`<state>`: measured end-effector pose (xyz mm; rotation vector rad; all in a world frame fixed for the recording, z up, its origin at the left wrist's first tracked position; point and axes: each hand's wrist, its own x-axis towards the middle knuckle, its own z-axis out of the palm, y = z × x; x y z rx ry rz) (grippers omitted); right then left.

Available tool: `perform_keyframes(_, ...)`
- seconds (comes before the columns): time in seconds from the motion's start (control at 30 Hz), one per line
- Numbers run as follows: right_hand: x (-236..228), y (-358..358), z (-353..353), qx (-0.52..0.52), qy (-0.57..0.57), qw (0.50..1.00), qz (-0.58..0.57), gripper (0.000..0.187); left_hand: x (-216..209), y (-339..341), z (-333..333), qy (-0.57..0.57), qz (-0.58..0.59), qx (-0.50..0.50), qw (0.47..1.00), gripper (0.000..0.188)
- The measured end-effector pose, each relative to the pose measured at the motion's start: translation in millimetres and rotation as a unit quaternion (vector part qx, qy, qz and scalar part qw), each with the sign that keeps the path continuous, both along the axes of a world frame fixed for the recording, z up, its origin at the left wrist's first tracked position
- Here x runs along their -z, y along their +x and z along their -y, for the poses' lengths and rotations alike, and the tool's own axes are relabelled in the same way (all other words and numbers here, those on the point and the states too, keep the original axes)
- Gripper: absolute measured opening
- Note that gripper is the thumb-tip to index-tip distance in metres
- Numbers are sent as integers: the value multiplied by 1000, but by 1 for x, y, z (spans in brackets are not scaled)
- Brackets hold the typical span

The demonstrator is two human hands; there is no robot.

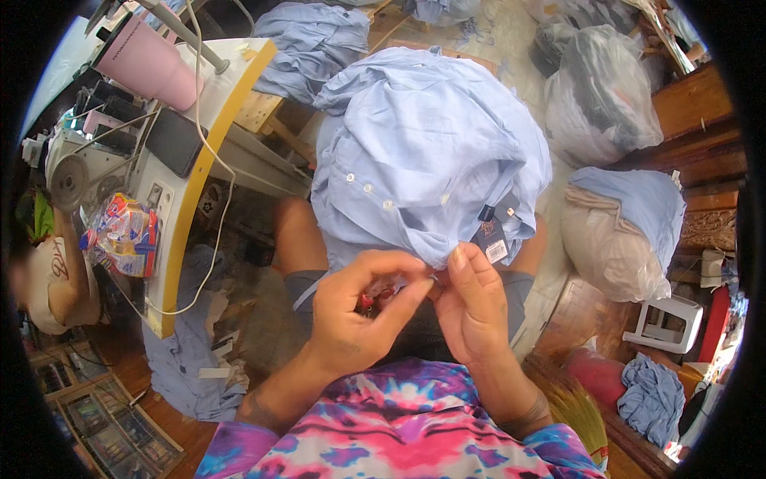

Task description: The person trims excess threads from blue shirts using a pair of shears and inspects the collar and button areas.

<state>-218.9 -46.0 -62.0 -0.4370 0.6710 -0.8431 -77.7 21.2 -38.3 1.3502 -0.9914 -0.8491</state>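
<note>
Bright overall, the view curves near its rim

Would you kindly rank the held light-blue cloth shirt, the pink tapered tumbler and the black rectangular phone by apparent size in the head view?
1. Held light-blue cloth shirt, largest
2. Pink tapered tumbler
3. Black rectangular phone, smallest

Garment workshop, heaped blue cloth (pixel 311 48), stuffed bags (pixel 602 96)

Forearms (pixel 295 391) angled inward, left hand (pixel 347 319) curled in a ring, right hand (pixel 472 311) pinching, thumb uppermost
</note>
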Motion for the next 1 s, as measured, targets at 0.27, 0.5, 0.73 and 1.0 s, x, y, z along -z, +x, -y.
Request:
perform_keyframes(0.27,5,-1,8,-26,-49,998,33,22,-36,19,-7,147,-184,167,957,42)
perform_keyframes(0.5,5,3,9,-2,-59,997,52,23,-38,24,-1,180,-239,180,937,42)
perform_keyframes(0.73,8,4,11,-9,-56,996,66,23,-42,25,0,195,-269,175,927,42)
perform_keyframes(1.0,6,7,12,7,-74,996,43,21,-42,26,-1,197,-287,165,923,42)
